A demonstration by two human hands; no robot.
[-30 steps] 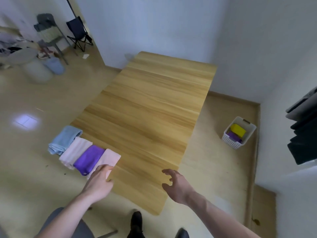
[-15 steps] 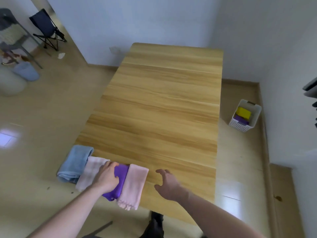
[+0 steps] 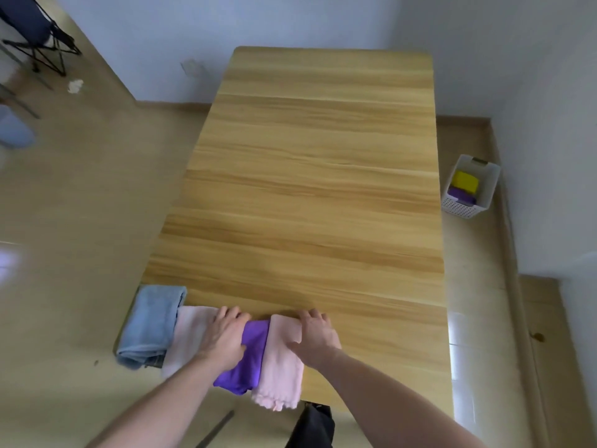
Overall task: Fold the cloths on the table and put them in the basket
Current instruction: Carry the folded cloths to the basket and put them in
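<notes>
left hand (image 3: 226,339) flat on purple cloth (image 3: 247,360) | right hand (image 3: 315,337) flat on soft pink cloth (image 3: 282,360) | woodgrain table (image 3: 323,189)

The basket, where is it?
In the head view, the white basket sits on the floor to the right of the wooden table, near the wall, with a yellow cloth and a purple cloth inside.

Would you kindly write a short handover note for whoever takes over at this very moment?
Left hand: flat on the purple cloth and pale cloth.
Right hand: flat on the pink cloth.
Four cloths, including a blue cloth, lie side by side at the table's near left edge, overhanging it.
Done: yellow and purple cloths sit in the basket on the floor, right of the table.
Left: fold these four and basket them.
</notes>
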